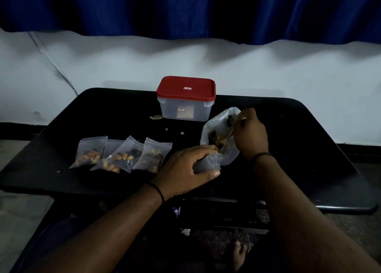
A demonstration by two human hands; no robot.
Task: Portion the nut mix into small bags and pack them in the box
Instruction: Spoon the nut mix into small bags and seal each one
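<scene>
My left hand (185,165) grips a small clear bag (208,163) at the middle of the black table (103,108), its mouth turned towards the big bag. My right hand (250,131) holds a spoon (228,134) whose tip points down at the small bag's mouth. Behind it lies the large clear bag of nut mix (216,126), open. Several filled small bags (121,156) lie in a row to the left. The clear box (185,99) with its red lid on stands at the back.
Crumbs and a scrap of paper (156,117) lie in front of the box. Behind the table is a white wall with a blue curtain (185,9) above. A bare foot (239,254) shows below the table.
</scene>
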